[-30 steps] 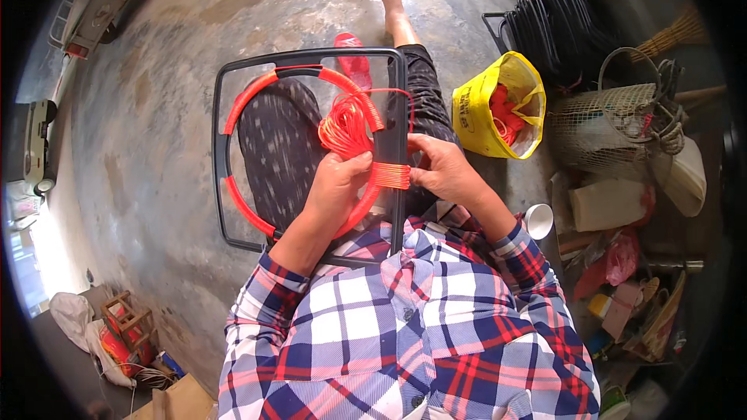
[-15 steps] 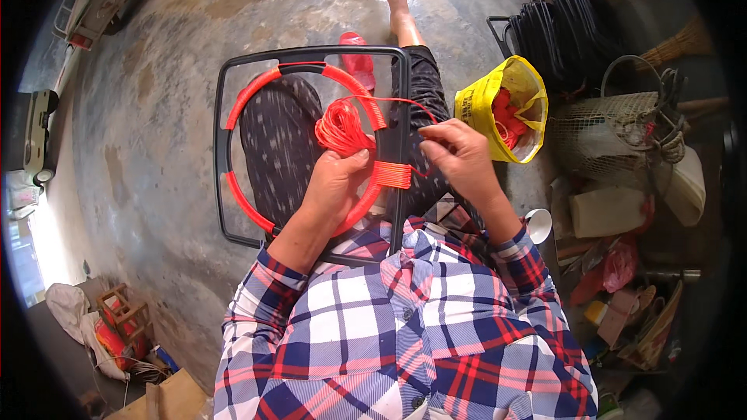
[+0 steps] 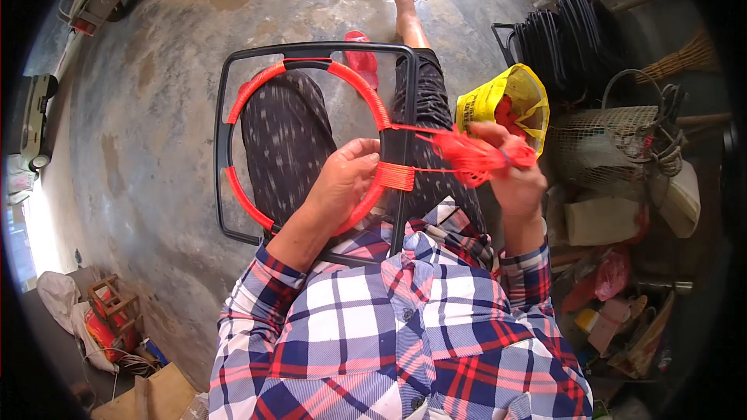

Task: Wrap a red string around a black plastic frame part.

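A black rectangular frame [image 3: 222,132] with a round inner ring lies over my lap. Orange-red cord wrapping [image 3: 362,85] covers much of the ring, and a short cord-wrapped bar [image 3: 397,177] joins the ring to the frame's right side. My left hand [image 3: 342,183] is inside the ring with its fingers closed at the right inner edge; what they pinch is hidden. Right of the frame, my right hand [image 3: 517,187] is closed on a bundle of orange-red cord [image 3: 471,157], blurred by motion. Strands stretch from the bundle to the ring and the wrapped bar.
A yellow bag [image 3: 482,105] with red material inside stands beyond my right hand. Black frames [image 3: 556,43] are stacked at the far right, near a mesh basket [image 3: 599,140]. A red slipper [image 3: 360,62] lies on the concrete floor. Clutter fills the lower right.
The cord bundle has passed from my left hand to my right and moved rightward, out past the frame. My left hand now stays at the ring without the bundle.
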Tool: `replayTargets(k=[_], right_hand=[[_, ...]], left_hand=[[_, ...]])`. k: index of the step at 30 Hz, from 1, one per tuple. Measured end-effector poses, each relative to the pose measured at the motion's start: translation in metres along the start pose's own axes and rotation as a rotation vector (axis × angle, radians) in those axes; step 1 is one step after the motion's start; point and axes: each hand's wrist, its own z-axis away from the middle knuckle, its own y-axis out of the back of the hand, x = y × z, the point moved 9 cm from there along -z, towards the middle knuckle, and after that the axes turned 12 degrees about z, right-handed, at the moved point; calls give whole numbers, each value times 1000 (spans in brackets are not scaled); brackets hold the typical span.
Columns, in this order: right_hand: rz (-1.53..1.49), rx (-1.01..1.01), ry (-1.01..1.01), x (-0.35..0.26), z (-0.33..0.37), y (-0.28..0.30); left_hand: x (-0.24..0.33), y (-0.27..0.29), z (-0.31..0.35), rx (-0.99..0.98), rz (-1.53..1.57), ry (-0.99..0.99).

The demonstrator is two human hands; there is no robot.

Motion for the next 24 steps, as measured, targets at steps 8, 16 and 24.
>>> replayTargets(k=[8, 16, 24], right_hand=[[-725, 106, 140, -41, 8, 43], [-2, 17, -335, 24, 8, -35], [80, 31, -368, 28, 6, -49]], left_hand=[[4, -6, 2, 2, -5, -20], [7, -11, 8, -33, -146, -80], [-3, -5, 5, 30, -229, -11]])
